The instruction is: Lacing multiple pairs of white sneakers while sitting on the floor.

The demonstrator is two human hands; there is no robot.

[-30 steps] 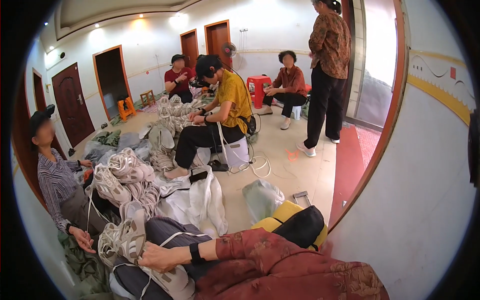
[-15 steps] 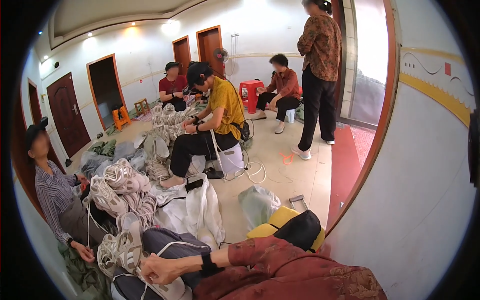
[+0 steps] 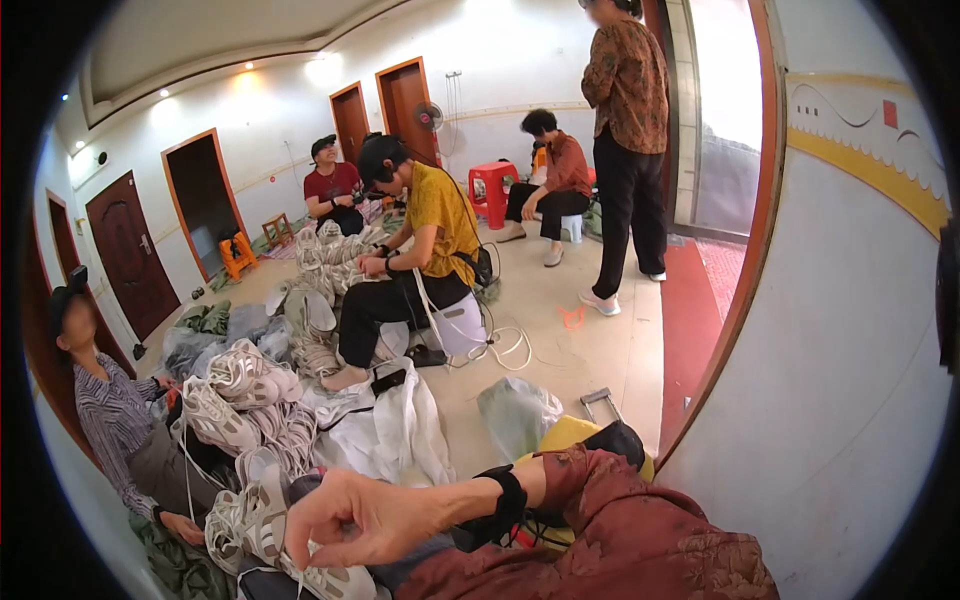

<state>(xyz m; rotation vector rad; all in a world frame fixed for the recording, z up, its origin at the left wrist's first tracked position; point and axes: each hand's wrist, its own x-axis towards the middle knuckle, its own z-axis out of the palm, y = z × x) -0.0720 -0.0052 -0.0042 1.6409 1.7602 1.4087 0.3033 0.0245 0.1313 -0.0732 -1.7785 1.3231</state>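
Observation:
My right hand [image 3: 365, 515] reaches in from the lower right, with a black band on its wrist and a red patterned sleeve behind it. Its thumb and forefinger curl together in a pinch, and a thin white shoelace shows at the fingertips. Just below the hand is a beige and white sneaker [image 3: 340, 582], partly covered by it, on my dark-clad lap. More such sneakers [image 3: 262, 500] lie against the far side of the hand, laces loose. My left hand does not show.
A heap of beige sneakers [image 3: 225, 415] and a white sack [image 3: 400, 435] lie ahead. At left sits a person in a striped shirt [image 3: 105, 410]; one in yellow [image 3: 440, 230] works farther off. A clear plastic bag [image 3: 520, 412] and yellow object [image 3: 570, 432] are to the right.
My right hand has risen toward the camera and looks larger, its forearm lifted. The white lace that looped over my lap behind the wrist no longer shows. The view has shifted slightly.

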